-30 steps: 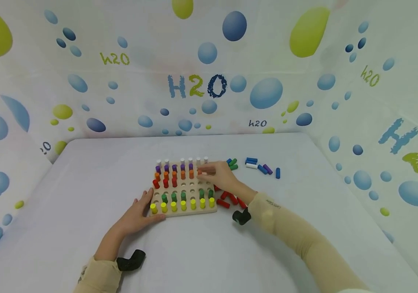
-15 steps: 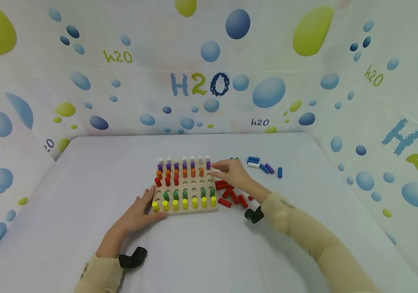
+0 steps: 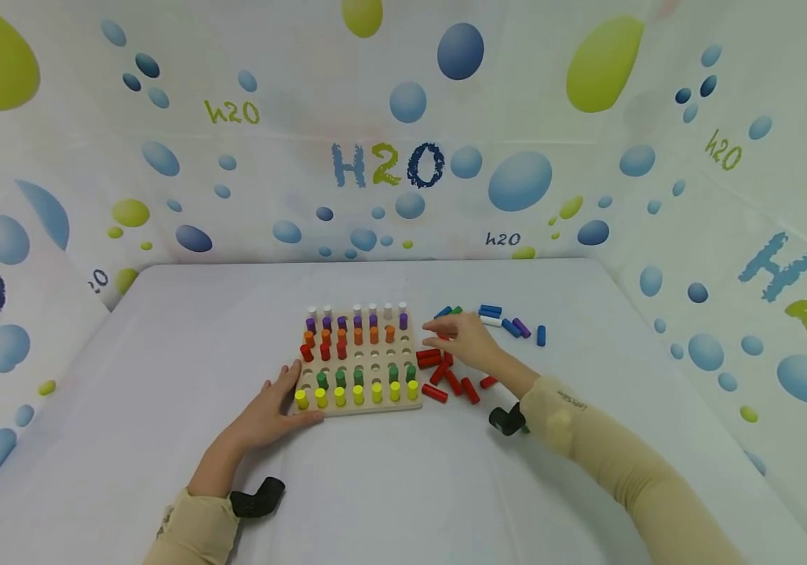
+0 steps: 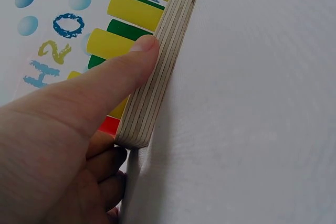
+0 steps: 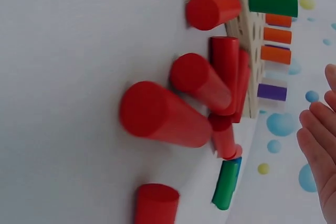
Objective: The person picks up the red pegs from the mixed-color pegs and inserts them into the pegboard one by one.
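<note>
A wooden pegboard lies on the white table with rows of coloured pegs standing in it. My left hand holds its near left corner. The thumb presses along the front edge, below the yellow pegs, and the other fingers lie by the left side. My right hand hovers just off the board's right side, above loose red pegs, with its fingers extended and nothing seen between them. A purple peg stands at the right end of its row, apart from the fingertips. One hole gap shows to its left.
Several loose red pegs lie close to the board's right edge. Farther back are a green peg, blue pegs, a white peg and a purple one. A printed sheet rises behind the table.
My right hand has let go of the purple peg at the row's right end and drawn away to the right. The left hand stays on the board's corner.
</note>
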The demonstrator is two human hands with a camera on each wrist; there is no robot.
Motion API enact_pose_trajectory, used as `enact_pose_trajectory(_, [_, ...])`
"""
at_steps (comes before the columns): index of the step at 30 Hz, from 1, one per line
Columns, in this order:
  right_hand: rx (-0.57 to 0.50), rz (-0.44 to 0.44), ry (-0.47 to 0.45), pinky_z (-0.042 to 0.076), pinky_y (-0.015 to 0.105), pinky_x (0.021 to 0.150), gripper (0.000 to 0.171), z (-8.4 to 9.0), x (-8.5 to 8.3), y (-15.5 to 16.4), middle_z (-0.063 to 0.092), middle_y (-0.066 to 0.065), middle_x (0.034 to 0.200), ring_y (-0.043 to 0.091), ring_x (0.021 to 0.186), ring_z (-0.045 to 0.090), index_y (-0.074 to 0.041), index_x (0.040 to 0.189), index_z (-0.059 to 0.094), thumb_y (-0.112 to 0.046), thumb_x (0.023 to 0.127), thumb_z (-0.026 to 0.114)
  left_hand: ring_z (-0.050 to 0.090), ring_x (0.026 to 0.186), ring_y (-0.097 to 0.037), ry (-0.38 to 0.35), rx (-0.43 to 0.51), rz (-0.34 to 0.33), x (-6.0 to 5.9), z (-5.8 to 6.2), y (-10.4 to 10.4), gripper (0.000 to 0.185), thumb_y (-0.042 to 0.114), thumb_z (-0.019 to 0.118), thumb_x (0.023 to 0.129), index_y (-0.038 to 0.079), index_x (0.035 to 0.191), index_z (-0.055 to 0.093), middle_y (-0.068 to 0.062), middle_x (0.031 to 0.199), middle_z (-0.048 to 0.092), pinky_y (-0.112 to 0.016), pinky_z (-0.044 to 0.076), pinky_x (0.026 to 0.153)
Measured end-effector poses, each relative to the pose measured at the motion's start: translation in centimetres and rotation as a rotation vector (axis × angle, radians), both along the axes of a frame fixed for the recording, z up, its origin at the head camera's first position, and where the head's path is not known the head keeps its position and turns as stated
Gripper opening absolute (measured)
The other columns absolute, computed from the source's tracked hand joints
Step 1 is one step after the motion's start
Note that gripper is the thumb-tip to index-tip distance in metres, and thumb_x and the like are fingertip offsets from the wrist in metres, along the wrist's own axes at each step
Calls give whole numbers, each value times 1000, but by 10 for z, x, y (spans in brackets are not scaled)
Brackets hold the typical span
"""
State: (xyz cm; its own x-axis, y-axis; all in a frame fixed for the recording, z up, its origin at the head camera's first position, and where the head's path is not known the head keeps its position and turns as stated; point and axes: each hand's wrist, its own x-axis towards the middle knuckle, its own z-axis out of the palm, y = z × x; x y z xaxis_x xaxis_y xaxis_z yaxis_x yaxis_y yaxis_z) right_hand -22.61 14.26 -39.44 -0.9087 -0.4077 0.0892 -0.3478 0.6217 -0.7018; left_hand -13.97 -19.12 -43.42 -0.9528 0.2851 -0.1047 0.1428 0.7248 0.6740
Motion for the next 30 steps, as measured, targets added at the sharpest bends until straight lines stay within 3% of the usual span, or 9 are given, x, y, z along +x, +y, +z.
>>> enact_pose_trajectory(12, [62, 64, -12, 52, 28, 80, 30, -18, 3, 4, 67, 6, 105, 20, 97, 63, -6, 110, 67, -18, 82, 69, 3, 136, -39, -3, 6, -3, -2, -4, -1, 101, 51, 65, 78, -1, 145, 10, -24, 149, 9, -53, 1, 109])
enact_pose_trajectory(18, [106, 96, -62, 52, 28, 81, 27, -25, 5, 5, 68, 2, 102, 17, 96, 63, -8, 109, 68, -16, 83, 68, 3, 136, -40, 0, 8, -12, -2, -7, -1, 102, 51, 65, 78, -1, 145, 10, -25, 149, 9, -53, 1, 109])
enact_pose_trajectory(22, [142, 114, -42, 52, 29, 82, 27, -26, 6, 5, 68, 4, 102, 18, 96, 63, -7, 109, 68, -15, 83, 68, 3, 136, -40, -3, 5, -7, -2, -7, 0, 102, 51, 65, 78, -1, 145, 10, -25, 149, 9, -53, 1, 109])
enact_pose_trajectory(30, [492, 187, 129, 52, 23, 78, 25, -25, 7, -1, 68, 1, 96, 12, 83, 59, -11, 107, 69, -21, 84, 67, 3, 136, -39, -7, 0, -2, -3, -5, 0, 102, 52, 65, 78, 0, 145, 9, -25, 149, 8, -54, 1, 109])
